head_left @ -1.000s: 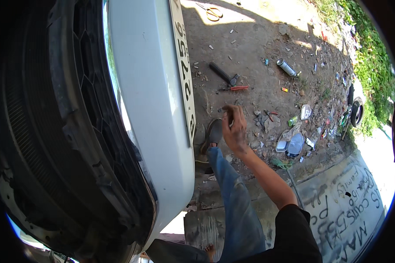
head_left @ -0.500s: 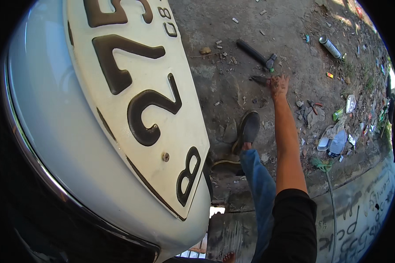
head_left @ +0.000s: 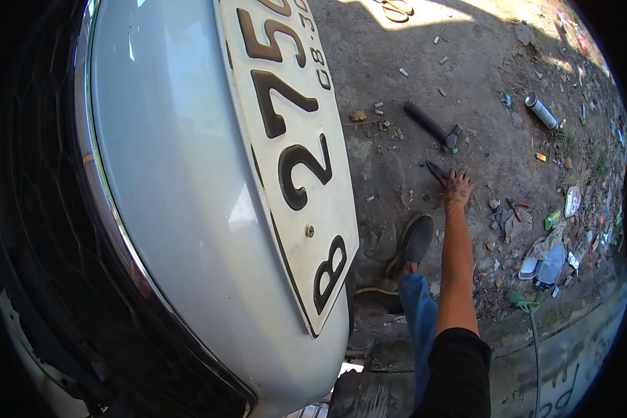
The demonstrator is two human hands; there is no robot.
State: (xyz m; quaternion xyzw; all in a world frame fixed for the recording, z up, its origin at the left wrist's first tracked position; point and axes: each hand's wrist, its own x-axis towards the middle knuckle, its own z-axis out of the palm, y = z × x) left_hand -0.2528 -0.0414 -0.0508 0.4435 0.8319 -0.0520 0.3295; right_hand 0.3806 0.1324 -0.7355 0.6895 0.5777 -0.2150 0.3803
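My right hand (head_left: 458,188) is stretched down to the dirt ground, bare and smudged, its fingers spread. At its thumb side lies a dark, pointed hand tool (head_left: 435,171), which looks like pliers; part of it is hidden by the hand. Just beyond the hand rests a hammer (head_left: 432,127) with a black handle. My left hand is out of view. Filling the left side is the pale front bumper (head_left: 167,160) of a car. On it sits a white licence plate (head_left: 296,230) with raised dark characters and a screw (head_left: 310,231) near its lower end.
A spray can (head_left: 541,111) lies at the far right. Red-handled pliers (head_left: 515,209) and a plastic tray (head_left: 550,265) lie among litter. A green rope (head_left: 526,301) runs by a grey slab (head_left: 592,348). A shoe (head_left: 416,240) is planted near my arm. Orange-handled scissors (head_left: 397,10) lie far off.
The view has shifted, so more of the car shows. My right hand has come slightly nearer and left relative to the hammer, and the dark tool lies at a different angle.
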